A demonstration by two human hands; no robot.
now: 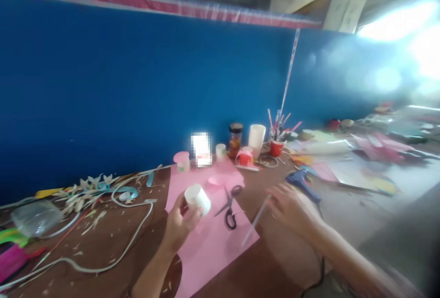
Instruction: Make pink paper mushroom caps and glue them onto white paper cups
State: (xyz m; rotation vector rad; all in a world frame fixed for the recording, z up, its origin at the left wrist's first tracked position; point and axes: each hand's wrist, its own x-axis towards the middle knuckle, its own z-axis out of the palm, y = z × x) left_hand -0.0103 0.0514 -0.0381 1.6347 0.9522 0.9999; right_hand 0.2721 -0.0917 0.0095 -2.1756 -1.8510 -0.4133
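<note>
Left hand [184,217] curled in a grip, right hand [286,204] pinched, blurred

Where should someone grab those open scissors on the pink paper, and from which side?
Probably by the loops, coming from the right. The scissors lie open on the paper, with the blades spread toward the left and the loops toward the right, so that approach should keep fingers off the edges.

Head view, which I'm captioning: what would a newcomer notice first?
Probably the blue partition behind the table. In front, open black-handled scissors lie on pink paper. Over the paper, the left hand holds a white cup; the blurred right hand, farther right, holds a translucent stick.
</note>
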